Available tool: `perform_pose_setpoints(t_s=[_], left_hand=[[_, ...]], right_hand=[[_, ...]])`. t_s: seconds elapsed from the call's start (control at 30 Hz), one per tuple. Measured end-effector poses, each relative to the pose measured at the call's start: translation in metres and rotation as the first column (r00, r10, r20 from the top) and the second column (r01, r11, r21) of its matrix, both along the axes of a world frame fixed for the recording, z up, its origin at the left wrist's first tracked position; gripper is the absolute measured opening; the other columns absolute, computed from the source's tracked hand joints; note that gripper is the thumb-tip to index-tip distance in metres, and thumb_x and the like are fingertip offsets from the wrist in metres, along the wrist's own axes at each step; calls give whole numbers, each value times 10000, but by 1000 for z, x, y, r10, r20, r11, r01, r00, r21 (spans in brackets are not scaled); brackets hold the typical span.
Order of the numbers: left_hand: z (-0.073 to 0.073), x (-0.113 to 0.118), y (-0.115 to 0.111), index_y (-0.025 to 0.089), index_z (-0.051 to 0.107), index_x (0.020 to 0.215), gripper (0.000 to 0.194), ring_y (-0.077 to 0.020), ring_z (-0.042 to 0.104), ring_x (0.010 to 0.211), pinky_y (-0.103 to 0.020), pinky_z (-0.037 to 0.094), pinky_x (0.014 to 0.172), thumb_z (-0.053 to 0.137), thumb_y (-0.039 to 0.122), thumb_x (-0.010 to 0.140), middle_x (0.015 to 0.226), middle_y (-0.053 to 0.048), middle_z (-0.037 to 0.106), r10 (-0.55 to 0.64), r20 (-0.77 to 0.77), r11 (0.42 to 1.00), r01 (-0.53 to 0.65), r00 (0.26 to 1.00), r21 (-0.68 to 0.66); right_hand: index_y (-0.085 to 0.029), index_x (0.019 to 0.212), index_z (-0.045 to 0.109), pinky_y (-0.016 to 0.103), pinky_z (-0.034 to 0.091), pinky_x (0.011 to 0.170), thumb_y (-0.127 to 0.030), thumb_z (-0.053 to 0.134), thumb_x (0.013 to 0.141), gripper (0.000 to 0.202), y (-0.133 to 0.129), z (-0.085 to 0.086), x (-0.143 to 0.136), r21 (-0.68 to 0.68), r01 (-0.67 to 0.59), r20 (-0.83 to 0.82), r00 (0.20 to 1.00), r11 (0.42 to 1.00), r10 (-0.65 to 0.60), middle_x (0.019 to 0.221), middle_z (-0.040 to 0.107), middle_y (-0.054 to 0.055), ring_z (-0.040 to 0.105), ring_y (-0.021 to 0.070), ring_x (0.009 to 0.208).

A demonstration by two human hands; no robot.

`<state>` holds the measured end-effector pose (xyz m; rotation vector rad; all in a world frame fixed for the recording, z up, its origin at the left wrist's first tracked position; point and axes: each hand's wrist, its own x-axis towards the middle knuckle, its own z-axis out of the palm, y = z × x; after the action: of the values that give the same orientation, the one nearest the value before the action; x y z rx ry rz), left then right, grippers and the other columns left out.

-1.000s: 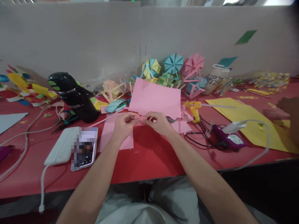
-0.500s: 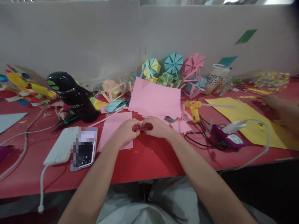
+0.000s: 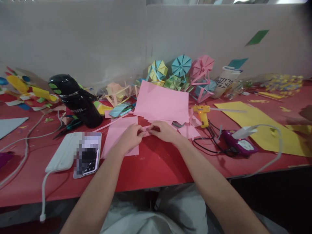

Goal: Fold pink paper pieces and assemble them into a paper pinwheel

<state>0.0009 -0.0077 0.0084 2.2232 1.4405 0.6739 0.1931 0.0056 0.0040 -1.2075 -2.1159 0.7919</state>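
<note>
A small pink paper piece [image 3: 146,131] is pinched between my two hands just above the red table [image 3: 156,169]. My left hand [image 3: 131,137] grips its left end, over the right part of a pink sheet [image 3: 119,130] lying on the table. At the piece's right end, the fingers of my right hand [image 3: 162,130] are closed on it. A larger pink sheet [image 3: 162,103] leans on scraps just beyond my hands. Most of the small piece is hidden by my fingers.
Left are a black bottle [image 3: 75,100], a phone [image 3: 89,156] and a white power bank [image 3: 64,152]. Right are a yellow glue gun [image 3: 202,113], a purple power strip [image 3: 237,143] and yellow paper [image 3: 255,126]. Folded paper lanterns [image 3: 181,66] stand behind. Another person's hand [image 3: 306,113] shows far right.
My fingers have shifted around the small piece, and its pink paper now shows between them. The other person's hand at the far right has moved back toward the frame edge.
</note>
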Motion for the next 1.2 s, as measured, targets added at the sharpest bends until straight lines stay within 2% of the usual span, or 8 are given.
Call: perform_pose_setpoints(t_s=[0.37, 0.53, 0.73, 0.87, 1.0, 1.2], left_hand=[[-7, 0, 3, 209, 545, 656, 136, -203, 564, 722, -320, 397, 645, 578, 228, 787, 780, -71, 627, 109, -47, 994, -110, 993, -28], [-10, 0, 5, 212, 551, 707, 68, -206, 576, 735, -319, 409, 650, 605, 178, 732, 801, -65, 649, 159, -42, 987, -160, 986, -31], [-15, -1, 8, 198, 629, 774, 165, -189, 593, 759, -309, 438, 693, 568, 61, 703, 836, -59, 649, 96, 35, 995, -95, 995, -35], [-14, 0, 7, 195, 650, 765, 128, -183, 594, 747, -300, 435, 679, 589, 92, 718, 820, -53, 655, 102, 50, 993, -99, 994, -60], [-13, 0, 6, 195, 656, 769, 73, -186, 594, 743, -306, 439, 682, 618, 140, 739, 816, -53, 663, 93, 83, 993, -86, 992, -84], [-10, 0, 6, 199, 690, 794, 165, -187, 597, 791, -308, 442, 719, 556, 106, 768, 856, -61, 665, -27, 52, 1000, 27, 998, 7]], right_hand=[[-162, 768, 651, 290, 446, 739, -61, 598, 805, 120, 2, -6, -3, 9, -5, -21, 1000, 1000, 5, 861, 697, 51, 603, 143, 771], [-161, 765, 640, 281, 444, 706, -7, 590, 739, 164, 5, -11, -4, 25, -11, -35, 999, 1000, 12, 840, 662, 40, 579, 136, 746], [-169, 793, 687, 311, 459, 787, 56, 518, 723, 290, 5, -10, -3, 146, -138, 22, 990, 980, 136, 843, 650, 46, 580, 164, 830], [-175, 844, 742, 324, 478, 805, 2, 585, 755, 253, 3, -7, 0, 157, -209, 73, 977, 965, 200, 905, 666, 65, 596, 171, 847], [-209, 848, 774, 335, 485, 806, -159, 726, 778, 98, 5, -7, 3, 118, -228, 69, 973, 966, 221, 962, 688, 67, 621, 173, 859], [-234, 838, 783, 311, 477, 816, -129, 673, 829, 153, 9, -12, 2, 154, -209, 69, 977, 966, 200, 940, 708, 51, 628, 160, 856]])
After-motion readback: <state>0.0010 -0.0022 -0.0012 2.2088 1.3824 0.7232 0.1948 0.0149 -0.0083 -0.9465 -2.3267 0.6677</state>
